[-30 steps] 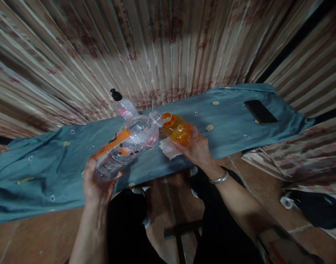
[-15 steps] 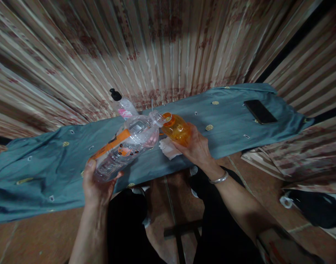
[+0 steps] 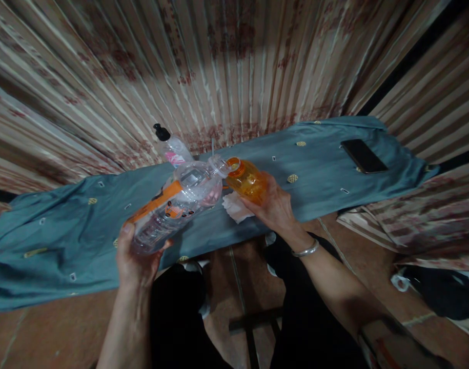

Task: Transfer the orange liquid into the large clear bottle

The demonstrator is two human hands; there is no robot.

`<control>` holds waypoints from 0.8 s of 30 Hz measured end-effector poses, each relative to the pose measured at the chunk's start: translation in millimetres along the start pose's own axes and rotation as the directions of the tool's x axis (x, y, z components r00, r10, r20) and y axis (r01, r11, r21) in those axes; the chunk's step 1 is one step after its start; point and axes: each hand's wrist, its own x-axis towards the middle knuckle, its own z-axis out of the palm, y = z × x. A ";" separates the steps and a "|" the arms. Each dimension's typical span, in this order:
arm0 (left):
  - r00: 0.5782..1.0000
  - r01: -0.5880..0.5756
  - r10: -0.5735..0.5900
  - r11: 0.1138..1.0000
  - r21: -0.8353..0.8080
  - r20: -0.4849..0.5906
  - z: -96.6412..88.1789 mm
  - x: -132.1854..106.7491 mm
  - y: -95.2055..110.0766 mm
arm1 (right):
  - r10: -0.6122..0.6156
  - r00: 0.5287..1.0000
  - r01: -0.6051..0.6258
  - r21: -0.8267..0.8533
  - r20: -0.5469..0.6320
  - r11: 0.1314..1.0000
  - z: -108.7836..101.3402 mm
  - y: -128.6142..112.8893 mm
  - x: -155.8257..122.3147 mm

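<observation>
My left hand (image 3: 140, 259) is closed around the lower end of a large clear plastic bottle (image 3: 180, 200) with an orange label. This bottle is tilted, its uncapped neck pointing up and to the right. A small orange translucent bottle (image 3: 249, 180) is in my right hand (image 3: 274, 202), its open mouth tipped left against the clear bottle's mouth. Whether liquid passes between them, I cannot tell. Behind the clear bottle stands a pump bottle (image 3: 176, 151) with a black top. Below the orange bottle lies a crumpled white tissue (image 3: 236, 207). Something pinkish behind the clear bottle is mostly hidden.
A blue-green patterned cloth (image 3: 314, 187) covers the narrow table. Toward its right end lies a black phone (image 3: 364, 156). Pleated curtains (image 3: 249, 72) hang close behind and at the sides. Dark bags or cloth (image 3: 445, 289) rest on the tiled floor at right.
</observation>
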 end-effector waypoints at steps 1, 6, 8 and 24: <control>1.000 -0.004 0.004 1.000 0.001 0.004 -0.3 0.1 -0.3 | -0.001 1.000 0.001 -0.007 0.000 1.000 -0.1 0.0 -0.1; 0.999 -0.021 0.021 1.000 -0.003 0.024 -1.5 0.6 -1.2 | 0.008 1.000 -0.008 -0.017 0.008 1.000 0.3 0.7 -0.6; 1.000 -0.015 0.015 1.000 -0.004 0.019 -2.3 1.1 -1.0 | 0.015 1.000 -0.015 -0.009 0.009 1.000 0.6 0.7 -0.7; 0.999 -0.030 0.031 0.999 -0.018 0.045 -5.2 -0.1 1.4 | 0.016 1.000 -0.016 0.001 0.008 1.000 -0.8 0.4 -0.1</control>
